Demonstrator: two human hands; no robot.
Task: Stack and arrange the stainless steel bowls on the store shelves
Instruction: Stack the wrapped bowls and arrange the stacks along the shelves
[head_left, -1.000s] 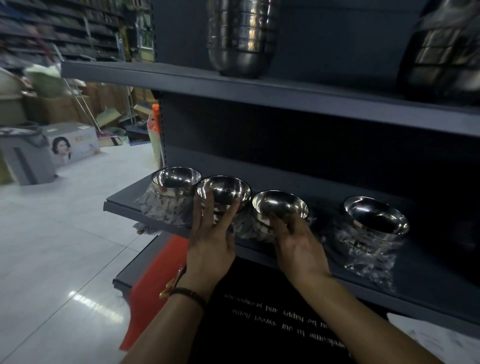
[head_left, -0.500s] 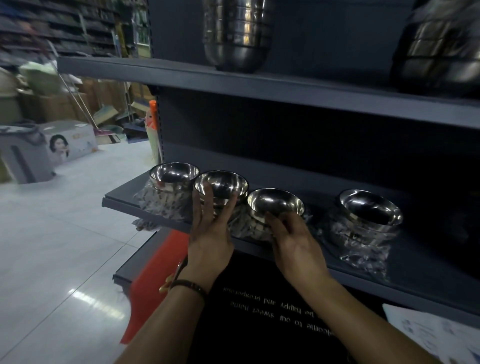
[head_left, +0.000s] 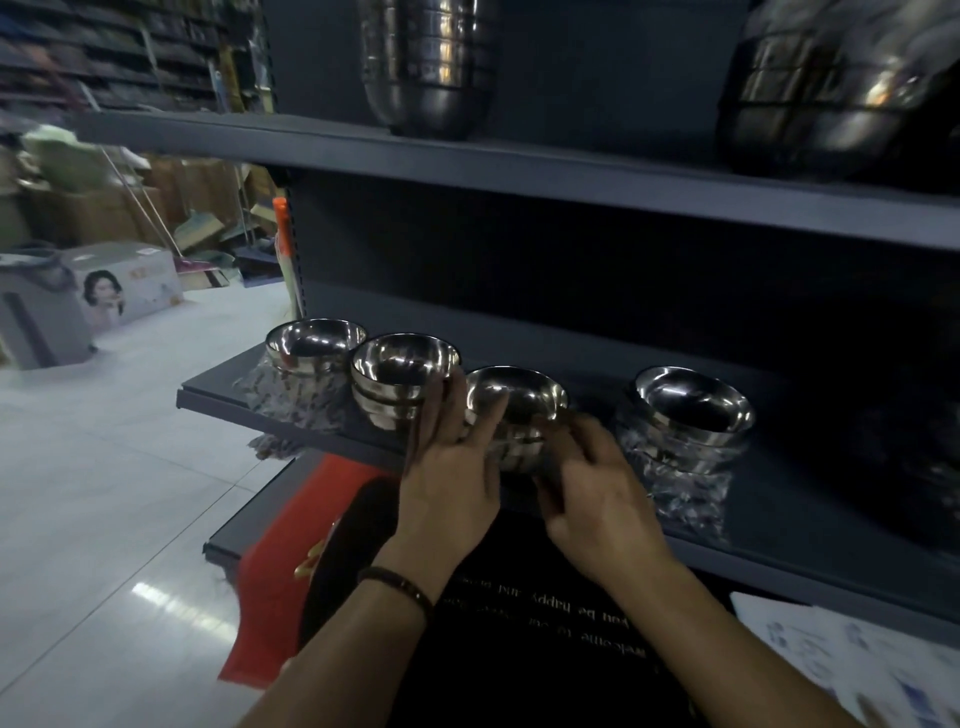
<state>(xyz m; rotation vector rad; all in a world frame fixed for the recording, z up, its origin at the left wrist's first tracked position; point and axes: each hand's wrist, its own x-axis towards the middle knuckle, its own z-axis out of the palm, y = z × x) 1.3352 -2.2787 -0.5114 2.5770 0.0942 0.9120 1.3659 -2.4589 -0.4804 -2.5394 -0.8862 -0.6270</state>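
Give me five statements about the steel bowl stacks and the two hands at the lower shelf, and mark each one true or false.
1. Four stacks of shiny stainless steel bowls stand on the dark grey lower shelf. True.
2. The rightmost bowl stack stands apart from the other three. True.
3. The left hand wears a dark bracelet at the wrist. True.
4. The right hand holds the leftmost bowl stack. False: it is at the third bowl stack from the left, and the leftmost stack is untouched.
5. The upper shelf holds nothing. False: a tall stack of steel bowls and a larger stack of steel bowls stand on it.
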